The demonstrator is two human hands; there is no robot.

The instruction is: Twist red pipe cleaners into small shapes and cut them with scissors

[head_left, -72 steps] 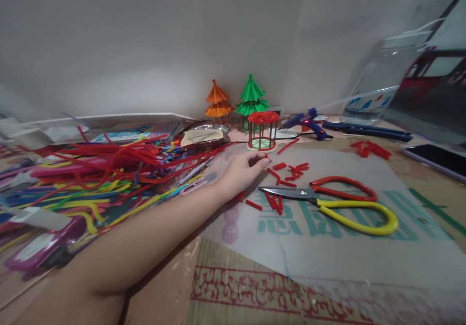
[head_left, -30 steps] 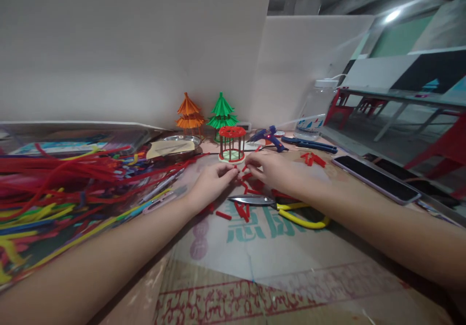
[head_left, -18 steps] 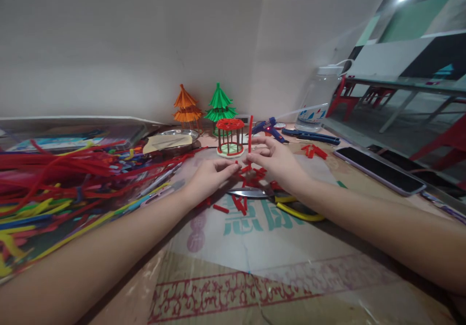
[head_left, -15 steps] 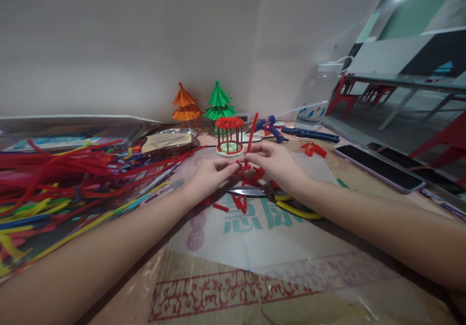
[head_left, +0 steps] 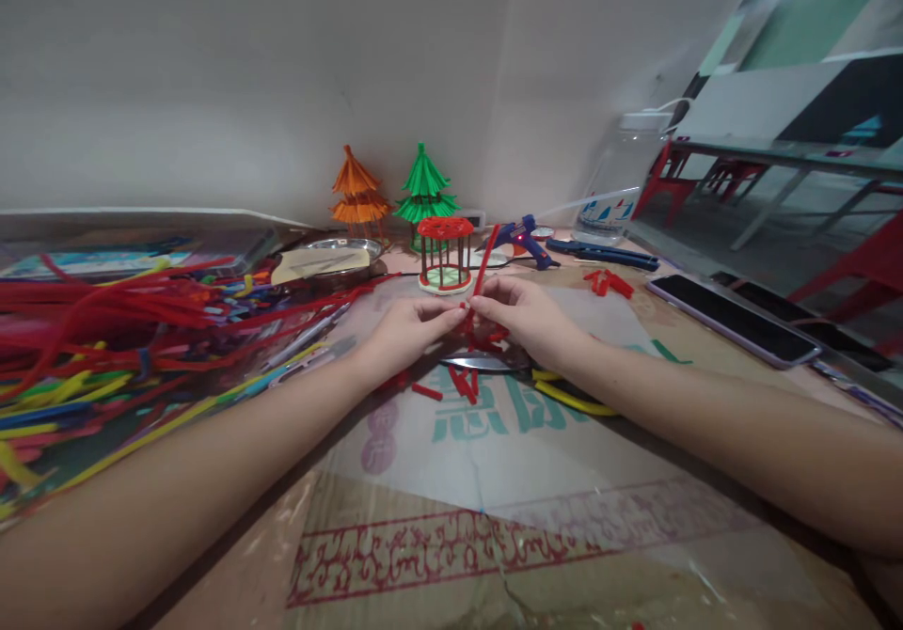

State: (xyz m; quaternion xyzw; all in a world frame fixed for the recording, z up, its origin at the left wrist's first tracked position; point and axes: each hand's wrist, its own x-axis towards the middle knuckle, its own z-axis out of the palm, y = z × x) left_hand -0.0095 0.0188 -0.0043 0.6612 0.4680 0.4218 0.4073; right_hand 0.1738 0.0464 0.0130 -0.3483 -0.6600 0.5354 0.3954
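My right hand pinches the lower end of a red pipe-cleaner piece that stands slanted upward. My left hand meets it fingertip to fingertip, pinched on the same red piece or a small bit at its base; which one is hidden. Both hands hover over several short red cut pieces on the cardboard. Scissors lie just below them, blade showing and yellow handle partly under my right wrist. A small red and green pavilion model stands just beyond the fingers.
A heap of coloured pipe cleaners fills the left. Orange and green pagoda models stand by the wall, with a metal dish beside them. A blue glue gun, more red bits, a phone and a plastic jar lie right.
My right hand came in, picked up a long red piece and raised it upright. It has since tilted and dropped to meet my left fingertips. The view shifted slightly.
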